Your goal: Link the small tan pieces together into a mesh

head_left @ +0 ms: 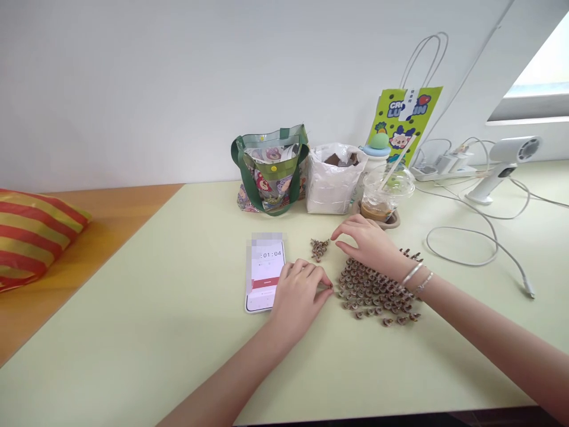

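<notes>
My left hand [299, 292] rests on the pale green table [178, 332], fingers curled and pinching a small brown bead at their tips, beside a phone [263, 271] showing a timer. My right hand [368, 243] hovers, fingers loosely bent and pointing left, over the top of a big spread of small brown ring-shaped beads [377, 293]. Bracelets sit on that wrist. A small separate heap of the same beads [319, 248] lies just left of the right fingertips.
At the back stand a green cartoon tote bag [270, 172], a white plastic bag [333, 178], an iced drink cup with a straw [386, 196] and a green paper bag [402, 121]. White cables [480, 237], a power strip and a white device lie right. A striped cushion [31, 237] is left.
</notes>
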Available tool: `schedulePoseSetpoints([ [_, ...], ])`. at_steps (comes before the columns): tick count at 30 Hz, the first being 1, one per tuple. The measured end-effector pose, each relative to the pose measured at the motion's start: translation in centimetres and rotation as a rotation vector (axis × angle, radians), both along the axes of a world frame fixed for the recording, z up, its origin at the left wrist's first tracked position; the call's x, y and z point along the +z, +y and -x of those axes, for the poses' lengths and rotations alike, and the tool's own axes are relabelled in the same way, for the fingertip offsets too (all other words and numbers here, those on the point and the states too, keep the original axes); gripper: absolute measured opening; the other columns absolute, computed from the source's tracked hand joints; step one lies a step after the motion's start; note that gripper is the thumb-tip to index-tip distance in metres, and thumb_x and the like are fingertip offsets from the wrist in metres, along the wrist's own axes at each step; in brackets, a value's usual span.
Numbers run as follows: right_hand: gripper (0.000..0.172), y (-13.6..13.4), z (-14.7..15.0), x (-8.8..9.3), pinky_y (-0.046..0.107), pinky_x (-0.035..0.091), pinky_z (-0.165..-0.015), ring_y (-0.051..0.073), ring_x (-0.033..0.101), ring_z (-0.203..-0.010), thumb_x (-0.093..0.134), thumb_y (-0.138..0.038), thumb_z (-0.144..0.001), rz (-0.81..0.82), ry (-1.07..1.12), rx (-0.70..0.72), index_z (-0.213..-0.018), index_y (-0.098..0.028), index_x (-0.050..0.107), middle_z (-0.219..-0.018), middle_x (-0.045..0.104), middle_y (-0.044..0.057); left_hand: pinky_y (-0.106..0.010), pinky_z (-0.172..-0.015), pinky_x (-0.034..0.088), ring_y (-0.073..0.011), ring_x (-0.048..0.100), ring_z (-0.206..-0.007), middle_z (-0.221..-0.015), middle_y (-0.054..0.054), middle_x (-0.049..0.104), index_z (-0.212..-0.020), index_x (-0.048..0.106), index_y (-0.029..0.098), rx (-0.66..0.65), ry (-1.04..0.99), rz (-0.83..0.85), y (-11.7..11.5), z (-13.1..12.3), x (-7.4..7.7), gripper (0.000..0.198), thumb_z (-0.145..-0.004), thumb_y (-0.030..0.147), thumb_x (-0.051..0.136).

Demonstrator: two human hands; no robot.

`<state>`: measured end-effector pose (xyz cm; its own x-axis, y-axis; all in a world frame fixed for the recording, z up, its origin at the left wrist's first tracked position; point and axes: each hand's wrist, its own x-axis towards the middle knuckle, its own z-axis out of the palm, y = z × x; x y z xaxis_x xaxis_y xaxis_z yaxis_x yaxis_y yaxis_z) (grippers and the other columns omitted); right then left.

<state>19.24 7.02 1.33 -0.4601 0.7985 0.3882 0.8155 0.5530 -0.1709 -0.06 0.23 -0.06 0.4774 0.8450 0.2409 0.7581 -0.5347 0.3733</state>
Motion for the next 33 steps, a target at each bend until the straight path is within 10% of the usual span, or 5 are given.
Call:
schedulePoseSetpoints([
  [12, 0.005, 3.1, 1.1, -1.3, 0.034, 0.036, -0.074, 0.023, 0.051, -0.092, 0.060, -0.017, -0.074, 0.036, -0.159, -0.012, -0.074, -0.021, 0.064, -0.081, 0.067, 0.005, -0.036, -0.080, 0.034, -0.0200, 0.048, -0.097, -0.089, 0.003, 0.062, -0.081, 0.055, 0.023, -0.033, 0.032, 0.019, 0.1, 0.1, 0.0, 0.011, -0.078, 0.027, 0.064],
  [19, 0.005, -0.6, -0.1, 0.7, 0.033, 0.040, -0.078, 0.021, 0.053, -0.092, 0.056, -0.022, -0.080, 0.010, -0.077, -0.013, -0.080, -0.021, 0.061, -0.085, 0.065, 0.004, -0.036, -0.085, 0.033, -0.0188, 0.049, -0.098, -0.092, 0.004, 0.063, -0.089, 0.056, 0.025, -0.035, 0.015, -0.031, 0.3, 0.4, 0.4, 0.022, -0.075, 0.008, 0.054],
  [33, 0.004, -6.5, 0.7, -0.1, 0.036, 0.041, -0.079, 0.021, 0.053, -0.095, 0.053, -0.021, -0.082, -0.070, 0.220, 0.109, -0.083, -0.022, 0.057, -0.079, 0.065, 0.002, -0.032, -0.078, 0.034, -0.0159, 0.055, -0.084, -0.079, 0.008, 0.068, -0.084, 0.062, 0.026, 0.055, -0.152, -0.212, 0.1, 0.2, 1.4, 0.005, -0.082, 0.029, 0.058],
])
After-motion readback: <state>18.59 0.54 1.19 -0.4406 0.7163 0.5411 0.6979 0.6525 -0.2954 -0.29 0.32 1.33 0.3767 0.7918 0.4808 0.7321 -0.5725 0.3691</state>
